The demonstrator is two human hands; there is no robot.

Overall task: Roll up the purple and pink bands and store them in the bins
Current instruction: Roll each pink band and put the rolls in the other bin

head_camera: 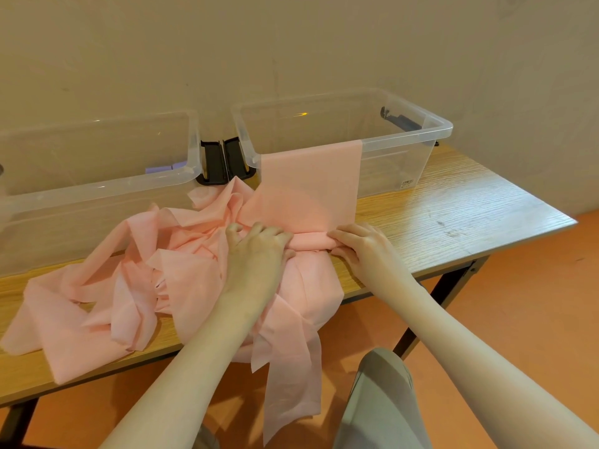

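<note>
While the pink band (pixel 311 186) hangs flat over the near rim of the right bin (pixel 405 137), both hands work a small roll (pixel 311 239) at its lower end on the wooden surface (pixel 437 209). Left hand (pixel 256 247): fingers curled over the roll's left end, gripping it. Right hand (pixel 363 246): fingertips pinching the right end. One hand at each end probably keeps the roll square and even in width.

Draping the strip up the bin wall looks deliberate: it holds the feed flat and lightly taut, so the roll can climb toward the rim without creasing.

Rest of the pink fabric lies in a loose tangled heap (pixel 129 280) to the left and under the wrists, one tail (pixel 285 367) falling off the front edge toward the floor.

Left bin (pixel 97 186) holds something pale purple (pixel 165 168) in its near right corner, likely the purple band already stored; too hidden to be sure. Black latches (pixel 222 160) sit between the bins.

Judgement: rolling barely begun.
</note>
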